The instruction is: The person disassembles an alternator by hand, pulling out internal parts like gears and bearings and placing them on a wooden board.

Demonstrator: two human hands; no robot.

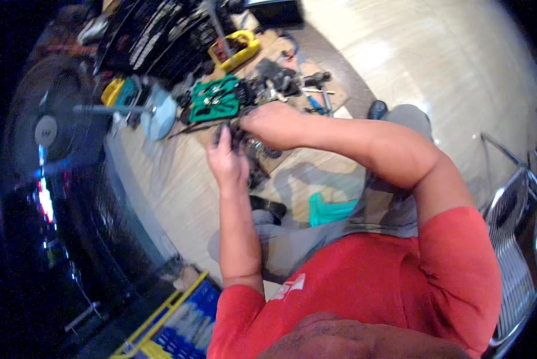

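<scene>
Stool: turquoise plastic, off near edge of brown cardboard sheet.
Left hand: closed on small dark part, blurred, over sheet's near end.
Right hand: curled beside part; grip cannot be told.
Tool tray: green plastic, toward sheet's left edge.

To the right, I notice, stands one shiny metal chair with ribbed surface; at the left there is a blue rack with yellow bars.
</scene>
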